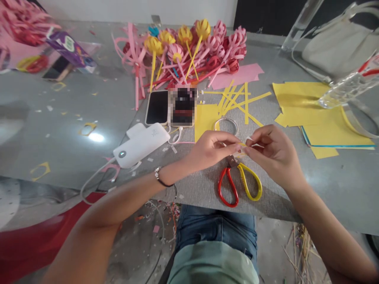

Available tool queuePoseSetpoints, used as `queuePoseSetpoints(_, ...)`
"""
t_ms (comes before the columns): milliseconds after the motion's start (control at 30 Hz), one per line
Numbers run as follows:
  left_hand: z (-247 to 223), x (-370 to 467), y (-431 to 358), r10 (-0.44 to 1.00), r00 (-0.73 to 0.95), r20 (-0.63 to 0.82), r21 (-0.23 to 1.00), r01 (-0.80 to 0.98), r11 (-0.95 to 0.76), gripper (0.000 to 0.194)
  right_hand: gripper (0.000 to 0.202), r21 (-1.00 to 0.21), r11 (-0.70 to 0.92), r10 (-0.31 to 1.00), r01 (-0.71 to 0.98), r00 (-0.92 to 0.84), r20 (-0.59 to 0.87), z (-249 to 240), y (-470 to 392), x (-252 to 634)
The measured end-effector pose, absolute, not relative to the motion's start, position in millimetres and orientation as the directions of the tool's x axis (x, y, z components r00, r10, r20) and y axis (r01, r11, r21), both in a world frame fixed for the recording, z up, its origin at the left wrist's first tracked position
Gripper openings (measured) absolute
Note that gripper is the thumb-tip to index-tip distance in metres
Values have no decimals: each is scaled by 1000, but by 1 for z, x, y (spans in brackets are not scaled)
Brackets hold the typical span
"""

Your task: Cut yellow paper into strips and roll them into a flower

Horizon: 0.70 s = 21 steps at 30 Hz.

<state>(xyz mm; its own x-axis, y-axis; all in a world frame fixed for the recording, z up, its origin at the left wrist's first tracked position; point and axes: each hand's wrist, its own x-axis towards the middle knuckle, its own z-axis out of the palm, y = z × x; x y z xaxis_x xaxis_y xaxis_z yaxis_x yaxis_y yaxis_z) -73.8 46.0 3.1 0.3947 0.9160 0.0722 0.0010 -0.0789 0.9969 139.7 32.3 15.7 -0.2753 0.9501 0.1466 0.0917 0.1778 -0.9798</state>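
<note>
My left hand (211, 148) and my right hand (271, 154) meet at the fingertips above the table. Both pinch a small yellow paper strip (242, 144), mostly hidden by the fingers. A bit of white shows beside my right fingertips. Scissors (232, 162) with one red and one yellow handle lie just below the hands. Behind my left hand are a silver ring (226, 120) and a yellow sheet (205, 118). Several thin yellow strips (246, 102) lie crossed farther back.
Pink, red and yellow paper flowers (185, 35) are piled at the back. Two phones (157, 107) and a white power bank (142, 146) lie left. Yellow sheets (340, 130), a clear bottle (340, 88) and a white bag (328, 51) are right. A purple carton (69, 49) is far left.
</note>
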Motion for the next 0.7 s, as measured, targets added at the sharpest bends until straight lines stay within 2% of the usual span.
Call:
queuePoseSetpoints(200, 1, -74, 46, 918, 396, 35, 999, -38, -22, 25, 29, -985, 153, 963, 83, -237, 130, 14, 33, 140)
queuePoseSetpoints(333, 3, -73, 45, 927, 373, 31, 999, -31, -21, 21, 26, -986, 148, 964, 73, -233, 127, 12, 33, 139)
queuePoseSetpoints(567, 7, -74, 43, 948, 309, -78, 997, -3, 83, 21, 13, -963, 250, 941, 103, -261, 217, 14, 31, 138)
queuePoseSetpoints(700, 9, -74, 42, 953, 294, -76, 997, -5, 81, 27, 11, -945, 279, 932, 173, -284, 224, 14, 31, 139)
